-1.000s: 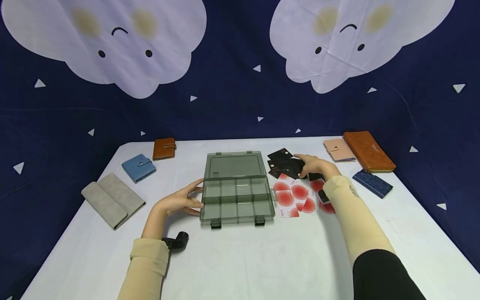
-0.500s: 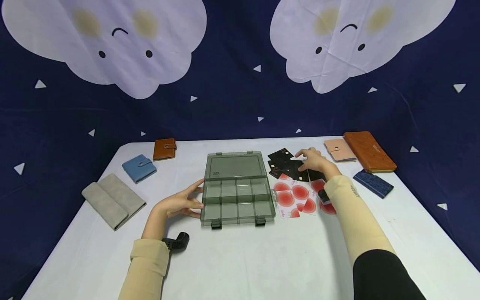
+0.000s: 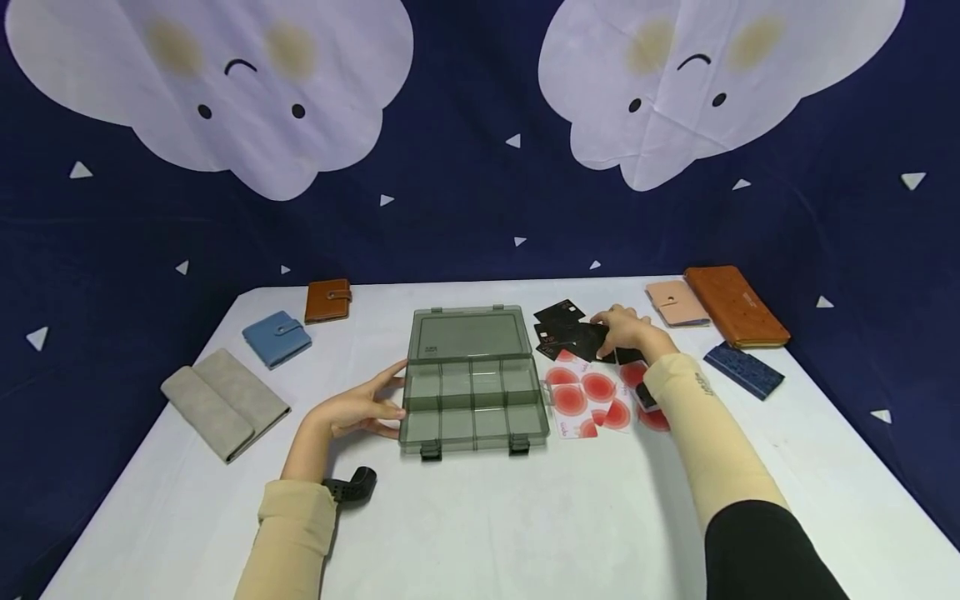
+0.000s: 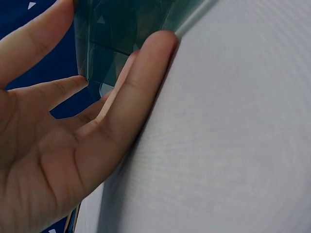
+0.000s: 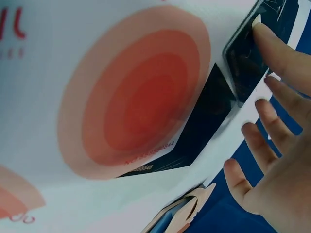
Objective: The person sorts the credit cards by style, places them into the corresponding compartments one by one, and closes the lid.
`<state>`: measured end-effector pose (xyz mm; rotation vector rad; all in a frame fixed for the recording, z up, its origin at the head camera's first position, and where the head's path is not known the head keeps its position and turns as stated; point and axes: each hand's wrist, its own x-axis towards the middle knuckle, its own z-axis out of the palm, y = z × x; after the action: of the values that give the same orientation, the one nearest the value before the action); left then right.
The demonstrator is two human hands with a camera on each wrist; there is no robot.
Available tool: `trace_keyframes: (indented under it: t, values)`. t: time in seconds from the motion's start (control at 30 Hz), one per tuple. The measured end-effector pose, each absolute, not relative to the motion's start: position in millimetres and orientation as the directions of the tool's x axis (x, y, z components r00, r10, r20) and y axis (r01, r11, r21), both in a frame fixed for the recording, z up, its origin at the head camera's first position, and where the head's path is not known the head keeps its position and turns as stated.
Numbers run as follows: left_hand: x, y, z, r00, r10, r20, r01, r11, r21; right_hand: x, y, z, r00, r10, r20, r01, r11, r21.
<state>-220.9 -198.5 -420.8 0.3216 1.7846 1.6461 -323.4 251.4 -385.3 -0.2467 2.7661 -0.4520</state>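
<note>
A translucent grey-green compartment box (image 3: 472,335) stands with its lid raised back, its divided compartments showing nothing inside. My left hand (image 3: 360,410) rests against the box's left side with fingers spread; in the left wrist view its fingertips touch the box wall (image 4: 104,34). Several black cards (image 3: 559,313) lie overlapping to the right of the box. My right hand (image 3: 628,330) is over their right part, and in the right wrist view the thumb touches a black card (image 5: 243,63) while the other fingers spread apart. White cards with red circles (image 3: 570,400) lie just in front.
To the left lie a grey wallet (image 3: 225,404), a blue wallet (image 3: 276,337) and a small brown wallet (image 3: 327,300). On the right are a pink wallet (image 3: 677,302), a large brown wallet (image 3: 737,305) and a dark blue wallet (image 3: 744,369). A patterned curtain (image 3: 465,225) hangs behind the table.
My right hand first rose slightly off the black cards with its fingers spreading, then came back down onto them. The left hand and the box have stayed put.
</note>
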Motion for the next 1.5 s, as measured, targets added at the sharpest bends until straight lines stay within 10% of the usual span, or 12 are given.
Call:
trace_keyframes:
  t: [0.47,0.87,1.5]
  values:
    - [-219.7,-198.2,-421.5,-0.735,0.597,-0.321,-0.27,0.176,0.947,-323.5,254.1,-391.6,-0.975,-0.149,-0.162,-0.086,0.936,-0.34]
    - [-219.5,-197.6,-420.7,-0.742,0.59,-0.319,-0.266,0.178,0.947,-324.9,243.8,-379.4,-0.993,-0.107,0.046,-0.109,0.704,-0.701]
    - [-220.4,-197.0,-418.2,-0.743,0.587,-0.321,-0.264,0.183,0.947,-280.7,118.6,-338.1,-0.953,-0.276,-0.122,0.005,0.392,-0.92]
